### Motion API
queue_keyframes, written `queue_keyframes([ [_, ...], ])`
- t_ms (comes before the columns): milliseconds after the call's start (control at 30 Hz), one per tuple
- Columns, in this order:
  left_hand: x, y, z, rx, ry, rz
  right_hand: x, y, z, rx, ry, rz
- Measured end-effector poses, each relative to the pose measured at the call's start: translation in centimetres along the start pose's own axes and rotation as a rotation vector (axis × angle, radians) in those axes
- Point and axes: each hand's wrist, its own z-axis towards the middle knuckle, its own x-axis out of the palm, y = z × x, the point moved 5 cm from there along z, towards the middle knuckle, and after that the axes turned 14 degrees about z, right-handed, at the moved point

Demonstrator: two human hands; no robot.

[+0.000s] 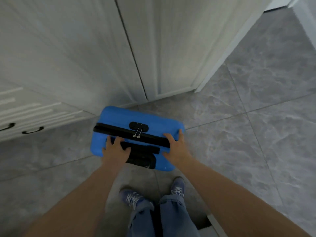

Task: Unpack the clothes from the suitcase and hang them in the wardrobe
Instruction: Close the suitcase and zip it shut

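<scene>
A blue hard-shell suitcase (pixel 119 120) stands upright on the grey tiled floor, zipped shut, with a black zip band, a black combination lock (pixel 138 125) and two silver zip pulls on top. My left hand (pixel 115 147) grips its top left part beside the black handle. My right hand (pixel 174 144) holds the top right corner, fingers wrapped over the edge. The white wardrobe (pixel 95 53) rises just behind the suitcase with its doors closed. No clothes are visible.
White drawers with black handles (pixel 32 130) sit low at the left. A white wall corner (pixel 220 53) juts out at the right, with open tiled floor (pixel 256 134) beyond. My feet in blue shoes (pixel 135 198) stand right behind the suitcase.
</scene>
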Motion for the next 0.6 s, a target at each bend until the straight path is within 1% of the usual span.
queue_keyframes([
  [67, -0.2, 2.9, -0.1, -0.074, 0.000, -0.199, 2.3, 2.3, 0.9, -0.022, -0.012, 0.005],
  [100, -0.4, 4.0, -0.4, -0.095, -0.004, -0.259, 3.2, 3.2, 1.1, -0.035, -0.022, -0.007],
  [200, -0.7, 8.1, -1.1, -0.125, -0.057, -0.330, 5.7, 6.6, 1.7, -0.091, -0.024, -0.102],
  [267, -0.7, 11.7, -1.0, -0.179, -0.047, -0.378, 7.4, 9.4, 1.8, -0.149, -0.023, -0.134],
  [333, -0.6, 13.7, -0.6, -0.212, -0.017, -0.418, 8.0, 11.0, 2.0, -0.199, -0.032, -0.137],
  [467, -1.3, 21.2, 0.4, -0.288, 0.013, -0.444, 12.7, 16.5, 3.1, -0.275, 0.096, -0.226],
  [600, -1.7, 27.7, 1.4, -0.335, 0.062, -0.503, 17.5, 22.0, 3.8, -0.286, 0.211, -0.435],
])
